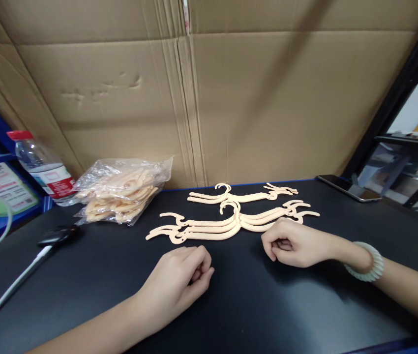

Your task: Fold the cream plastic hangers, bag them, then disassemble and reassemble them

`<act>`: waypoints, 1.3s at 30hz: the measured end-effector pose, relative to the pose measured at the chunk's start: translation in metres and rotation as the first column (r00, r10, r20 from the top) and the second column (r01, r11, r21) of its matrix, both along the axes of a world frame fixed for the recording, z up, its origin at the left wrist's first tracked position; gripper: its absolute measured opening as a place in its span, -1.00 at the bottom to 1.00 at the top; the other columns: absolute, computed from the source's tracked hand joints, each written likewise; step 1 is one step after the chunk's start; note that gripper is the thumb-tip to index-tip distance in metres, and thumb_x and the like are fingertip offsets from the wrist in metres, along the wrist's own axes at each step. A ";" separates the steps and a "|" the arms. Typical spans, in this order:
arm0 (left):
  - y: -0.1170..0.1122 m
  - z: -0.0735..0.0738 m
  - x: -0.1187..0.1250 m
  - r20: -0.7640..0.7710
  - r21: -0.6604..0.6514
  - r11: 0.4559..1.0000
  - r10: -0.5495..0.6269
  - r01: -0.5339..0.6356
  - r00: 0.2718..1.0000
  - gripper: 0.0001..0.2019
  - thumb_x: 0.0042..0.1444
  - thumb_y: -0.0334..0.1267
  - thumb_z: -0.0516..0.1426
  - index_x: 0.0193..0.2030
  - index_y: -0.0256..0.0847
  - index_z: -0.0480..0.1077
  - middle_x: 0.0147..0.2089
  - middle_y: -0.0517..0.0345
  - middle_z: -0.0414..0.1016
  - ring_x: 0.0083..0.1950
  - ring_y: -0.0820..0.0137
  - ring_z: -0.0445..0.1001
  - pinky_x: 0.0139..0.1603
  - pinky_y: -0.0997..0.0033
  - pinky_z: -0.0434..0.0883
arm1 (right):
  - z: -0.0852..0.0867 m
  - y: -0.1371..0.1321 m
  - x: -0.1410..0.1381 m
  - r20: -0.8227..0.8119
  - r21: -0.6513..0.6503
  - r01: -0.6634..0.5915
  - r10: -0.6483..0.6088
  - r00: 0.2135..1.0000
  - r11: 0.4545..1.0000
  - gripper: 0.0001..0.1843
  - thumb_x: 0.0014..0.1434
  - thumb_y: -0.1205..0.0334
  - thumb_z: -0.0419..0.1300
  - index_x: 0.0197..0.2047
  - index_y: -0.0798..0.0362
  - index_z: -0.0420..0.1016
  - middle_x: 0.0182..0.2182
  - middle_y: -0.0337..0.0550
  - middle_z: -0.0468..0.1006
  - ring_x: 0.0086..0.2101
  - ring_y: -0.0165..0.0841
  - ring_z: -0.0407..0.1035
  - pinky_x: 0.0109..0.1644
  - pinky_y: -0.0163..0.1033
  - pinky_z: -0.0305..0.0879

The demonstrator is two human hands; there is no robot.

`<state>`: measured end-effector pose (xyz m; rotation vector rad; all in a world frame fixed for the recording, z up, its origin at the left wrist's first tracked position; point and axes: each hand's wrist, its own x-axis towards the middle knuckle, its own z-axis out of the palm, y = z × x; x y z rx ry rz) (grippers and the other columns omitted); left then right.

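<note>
My left hand [180,278] rests on the black table in front of the hangers, its fingers curled into a loose fist. No object shows in its hollow. On the other side, my right hand [297,242] is also curled closed, close to the right arms of the nearer hangers. Nothing can be seen between its fingers. Several peach-coloured clothes hangers [216,236] lie overlapped in a nearer group, with curved hooks pointing away from me. Behind them lies a smaller group of matching hangers [248,198]. A bracelet of pale beads [369,261] circles my right wrist.
A clear plastic bag [120,172] of similar peach pieces sits at the left, beside a red-capped bottle [52,169]. A black device [59,235] with a white cable lies nearer. The phone [349,188] is at the back right. Cardboard [102,88] walls the back.
</note>
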<state>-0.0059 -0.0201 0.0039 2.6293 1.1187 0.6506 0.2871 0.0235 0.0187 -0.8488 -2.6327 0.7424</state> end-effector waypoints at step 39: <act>0.002 0.002 -0.001 0.014 -0.194 0.980 0.038 -0.035 0.999 -0.97 0.23 -0.31 -0.02 -0.24 -0.13 0.22 -0.42 0.29 0.33 -0.44 0.44 0.29 -0.42 0.46 0.22 | -0.004 0.000 -0.001 -0.069 -0.011 0.048 -0.049 0.996 0.999 -0.89 0.02 0.35 0.16 -0.50 0.08 0.31 -0.61 -0.35 0.28 -0.59 -0.54 0.13 -0.54 -0.42 0.07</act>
